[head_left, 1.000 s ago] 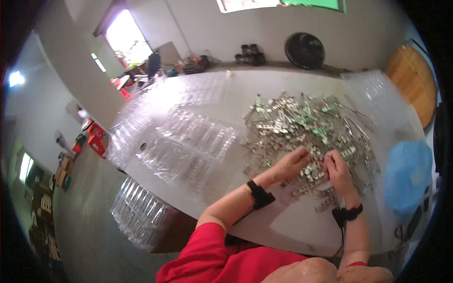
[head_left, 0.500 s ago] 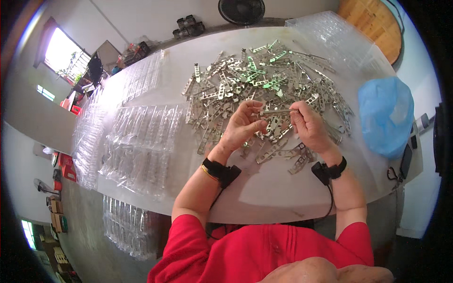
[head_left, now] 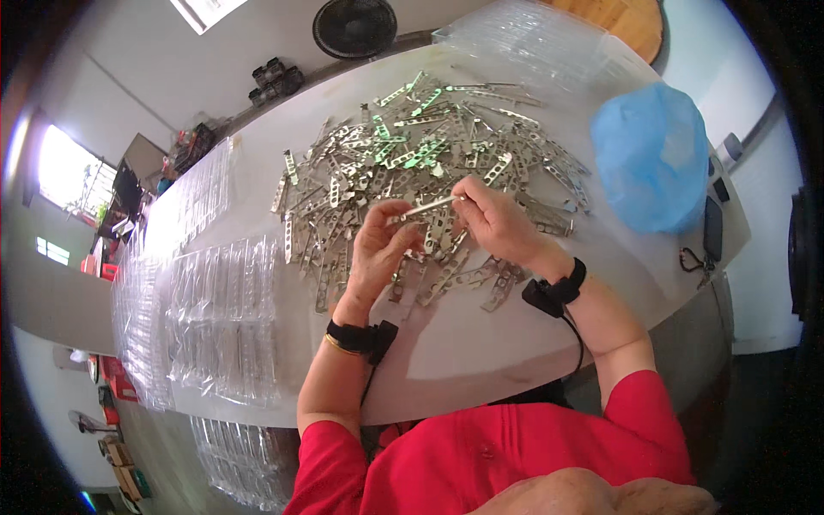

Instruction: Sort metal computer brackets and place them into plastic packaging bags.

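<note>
"Where's the metal strip?"

"Held up above the near half of the metal pile on the surface. The right hand has its fingers pinched on the right end; the left hand curls at the left end, though I can't tell whether those fingers grip."

"How should it be handled?"

"I'd pinch lightly but steadily on the right, support the left end without bending it, and hold it clear of the pile."

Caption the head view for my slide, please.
Right hand holds a slim metal strip, its other end at the left hand, over piled metal pieces.
</note>
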Tool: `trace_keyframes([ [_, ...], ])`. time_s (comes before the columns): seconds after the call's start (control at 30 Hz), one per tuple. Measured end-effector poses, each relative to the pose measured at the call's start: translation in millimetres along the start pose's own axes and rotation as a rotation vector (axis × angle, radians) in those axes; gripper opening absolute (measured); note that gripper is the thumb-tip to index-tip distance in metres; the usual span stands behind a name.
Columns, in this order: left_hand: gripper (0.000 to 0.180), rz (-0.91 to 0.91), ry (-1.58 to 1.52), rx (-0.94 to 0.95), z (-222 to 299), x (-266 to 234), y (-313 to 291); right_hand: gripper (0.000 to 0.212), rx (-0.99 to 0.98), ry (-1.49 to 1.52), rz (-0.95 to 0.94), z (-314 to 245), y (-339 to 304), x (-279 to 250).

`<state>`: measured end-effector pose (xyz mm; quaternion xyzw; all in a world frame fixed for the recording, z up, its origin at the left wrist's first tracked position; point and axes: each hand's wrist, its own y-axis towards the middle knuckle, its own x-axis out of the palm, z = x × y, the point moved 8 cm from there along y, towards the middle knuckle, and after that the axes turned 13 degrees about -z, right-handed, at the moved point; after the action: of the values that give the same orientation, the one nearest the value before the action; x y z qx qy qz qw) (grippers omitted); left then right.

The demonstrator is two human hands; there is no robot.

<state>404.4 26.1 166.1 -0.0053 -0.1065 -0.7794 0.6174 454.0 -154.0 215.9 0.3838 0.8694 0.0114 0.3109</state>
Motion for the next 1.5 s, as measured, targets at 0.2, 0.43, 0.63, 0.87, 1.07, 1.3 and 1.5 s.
trace_keyframes([
  [0.2,0.036,0.165,0.417,0.095,29.6,4.4,-5.3,0.011,-0.024,0.041,0.207,15.3,-0.9,-22.7],
  [0.43,0.016,-0.338,0.472,-0.164,23.6,118.7,-9.6,0.012,0.031,-0.011,0.285,34.9,-1.4,-25.6],
  [0.63,0.017,-0.402,0.494,-0.088,19.6,186.8,-5.1,0.015,-0.078,-0.237,0.364,13.9,-7.6,-24.8],
  [0.87,0.018,-0.226,0.649,0.02,25.2,209.4,-3.3,0.015,-0.044,-0.281,0.374,20.9,-7.3,-34.9],
  [1.07,0.02,-0.201,0.68,0.059,21.3,217.1,-0.6,0.014,-0.08,-0.283,0.386,23.2,-6.4,-38.4],
  [1.3,0.024,-0.212,0.536,-0.12,12.0,218.4,-2.3,0.016,-0.081,-0.301,0.405,25.8,-5.6,-38.4],
  [1.5,0.023,-0.171,0.544,-0.065,13.0,218.7,-1.2,0.015,-0.056,-0.293,0.377,25.3,-3.7,-31.0],
])
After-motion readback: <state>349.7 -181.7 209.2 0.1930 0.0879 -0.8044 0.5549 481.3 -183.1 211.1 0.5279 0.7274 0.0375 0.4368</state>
